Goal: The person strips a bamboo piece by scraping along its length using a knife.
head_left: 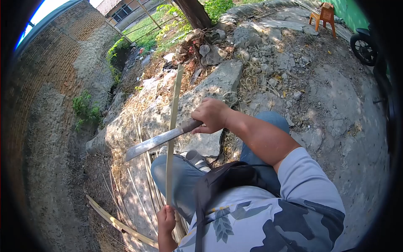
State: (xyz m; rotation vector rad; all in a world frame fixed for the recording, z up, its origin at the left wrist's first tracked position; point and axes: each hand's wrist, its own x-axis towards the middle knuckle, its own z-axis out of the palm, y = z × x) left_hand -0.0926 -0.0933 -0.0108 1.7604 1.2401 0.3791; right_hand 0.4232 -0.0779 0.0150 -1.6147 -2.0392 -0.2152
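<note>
My right hand (210, 116) is closed around the dark handle of a machete (155, 142). Its broad metal blade points left and crosses a long, pale bamboo strip (174, 107). Whether the blade touches the strip or only passes over it, I cannot tell. Down by my left knee, my left hand (166, 215) grips the strip's lower end, thumb along it. The strip stands nearly upright in view, its far end reaching toward the rubble.
Several thin bamboo strips (147, 174) lie beside my left leg, near a thicker split bamboo piece (121, 227). A brick wall (54, 63) rises at left. Broken concrete (222, 80) lies ahead. An orange plastic chair (323, 17) and a black wheel (363, 47) are at far right.
</note>
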